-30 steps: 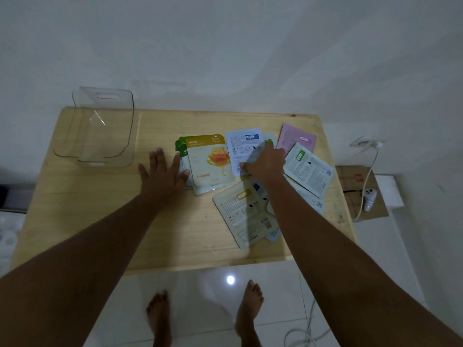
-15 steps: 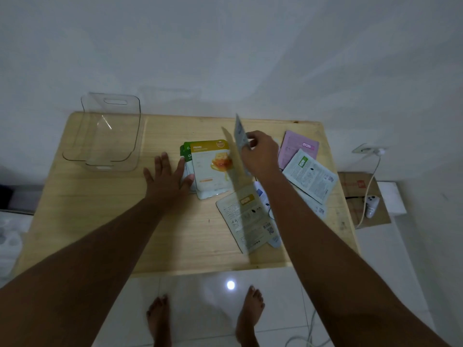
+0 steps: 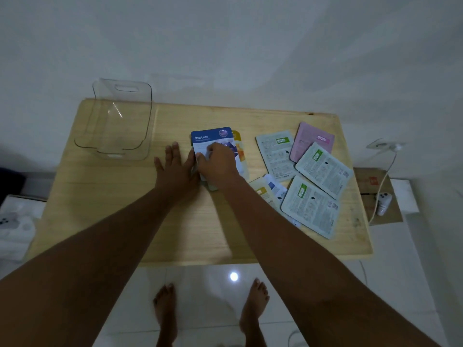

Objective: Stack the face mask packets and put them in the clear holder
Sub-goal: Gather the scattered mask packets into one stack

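A blue Blueberry packet (image 3: 213, 139) lies face up on top of the stack, with the yellow honey packet (image 3: 239, 146) showing under its right edge. My right hand (image 3: 216, 164) rests on the Blueberry packet, fingers curled on it. My left hand (image 3: 175, 166) lies flat and open on the table against the stack's left side. The clear holder (image 3: 120, 121) stands empty at the table's far left. Loose packets lie to the right: a pink one (image 3: 313, 140) and several pale ones with green labels (image 3: 275, 154) (image 3: 323, 169) (image 3: 310, 206).
The wooden table (image 3: 125, 209) ends just before my bare feet on the white tiled floor. A cardboard piece with a white device and cable (image 3: 383, 201) lies beyond the table's right edge. White boxes (image 3: 15, 221) sit to the left.
My right hand lifted a white packet from the middle, flipped it to its blue Blueberry face and laid it on the honey packet stack. My left hand stayed beside the stack.
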